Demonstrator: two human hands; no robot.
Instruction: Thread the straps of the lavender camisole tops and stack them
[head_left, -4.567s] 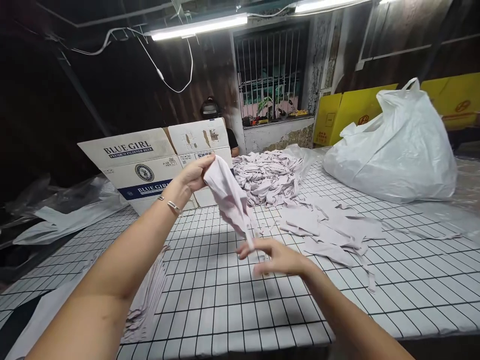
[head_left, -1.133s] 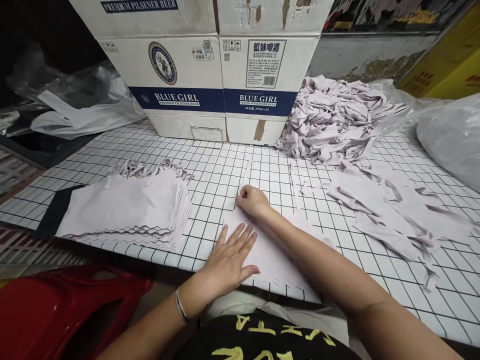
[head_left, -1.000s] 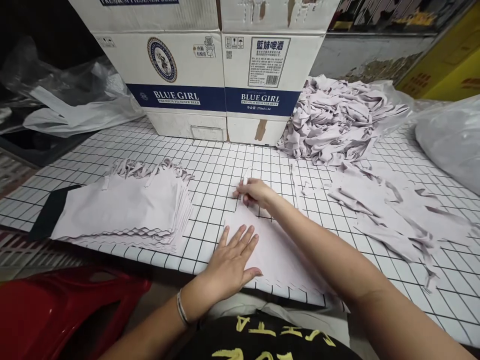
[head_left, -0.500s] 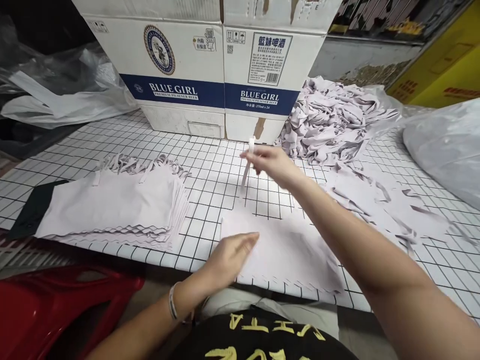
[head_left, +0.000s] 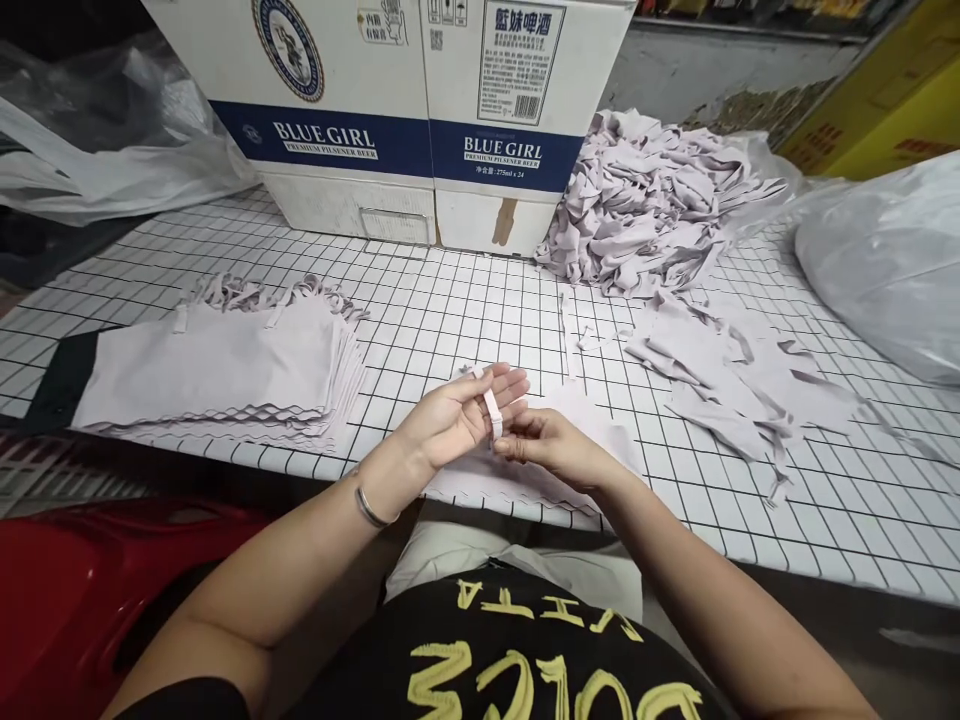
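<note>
Over the table's front edge, my left hand (head_left: 465,415) is turned palm up, fingers extended, with its thumb against a narrow pale pink strap (head_left: 493,410). The strap runs across its fingers, and a small slider-like piece shows near the lower end. My right hand (head_left: 551,445) pinches that lower end between thumb and fingertips. Beneath both hands a pale pink strapped top (head_left: 525,487) lies flat, partly hidden by them. Another thin strap (head_left: 568,335) stretches away from it across the grid cloth.
A neat stack of similar tops (head_left: 217,365) lies left on a dark board (head_left: 64,380). The grid-covered table (head_left: 420,300) also bears a beer carton (head_left: 360,200), a heap of pink pieces (head_left: 652,200), loose pieces (head_left: 720,380) and a plastic bag (head_left: 885,270). A red stool (head_left: 90,590) stands left.
My right hand has come down from above the table to meet my left. My left hand has left the fabric and turned palm up under the strap. The view has tilted down.
</note>
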